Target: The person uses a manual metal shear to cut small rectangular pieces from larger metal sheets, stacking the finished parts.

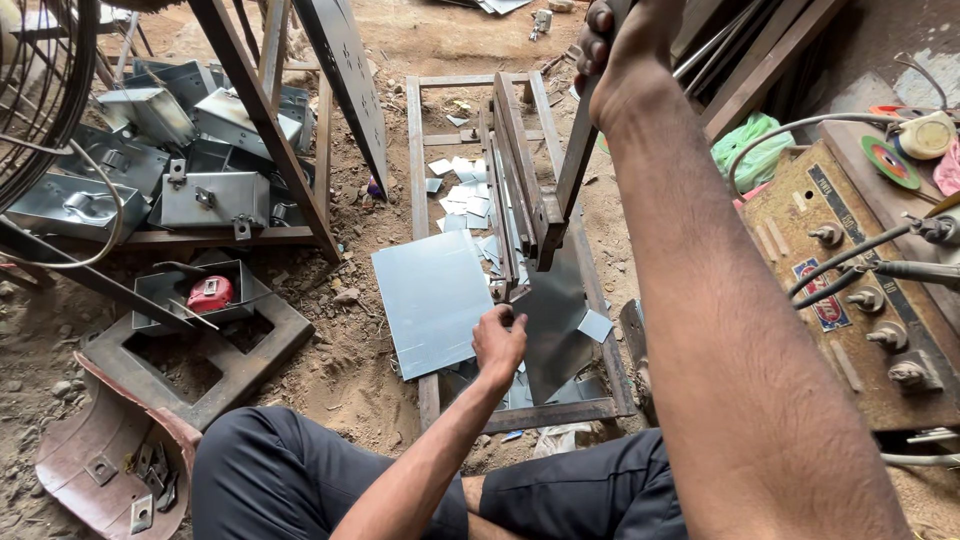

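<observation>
My left hand [497, 342] grips the near left edge of a grey sheet-metal piece [550, 325] that sits in the blade of a manual lever shear [520, 190]. My right hand [615, 40] is raised at the top of the view, closed around the shear's long lever handle [577, 150]. A small cut-off corner [595, 325] lies to the right of the sheet. A larger flat metal sheet [432, 300] rests on the dirt floor left of the shear. Small square offcuts [462, 195] are scattered inside the shear's floor frame.
Several folded metal boxes [210, 195] are stacked on a rack at the left. A red tape measure [210, 293] sits in a box below. An old welding machine [870, 290] with cables stands at the right. A rusty curved shell [100, 460] with hinges lies at bottom left.
</observation>
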